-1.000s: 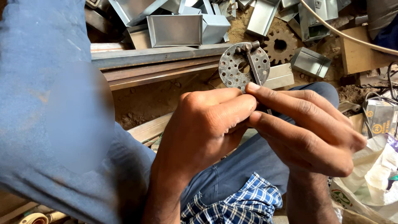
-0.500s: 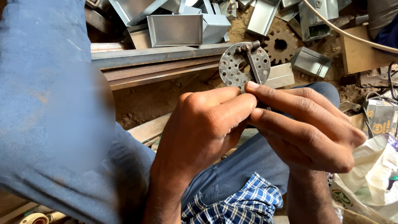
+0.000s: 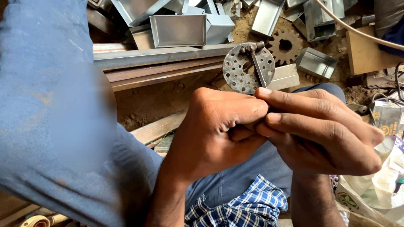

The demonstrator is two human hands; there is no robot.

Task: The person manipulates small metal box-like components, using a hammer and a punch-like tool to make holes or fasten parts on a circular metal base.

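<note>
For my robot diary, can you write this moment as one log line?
left hand: grips perforated disc | right hand: grips it too | behind: rusty gear

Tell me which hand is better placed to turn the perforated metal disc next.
Probably right. The right hand has fingertips extended beside the disc's stem, while the left hand is curled tight below, apparently gripping the base.

Scene is lit by soft, even daylight; no harsh glare is seen. Mild sheen is noted on the folded sheet-metal boxes (image 3: pixel 179 29) at top. Soft shadows are cast under the hands and between the fingers. The centre is held sharp. The blue sleeve (image 3: pixel 42 105) at left is out of focus, with one smeared oval patch.
</note>
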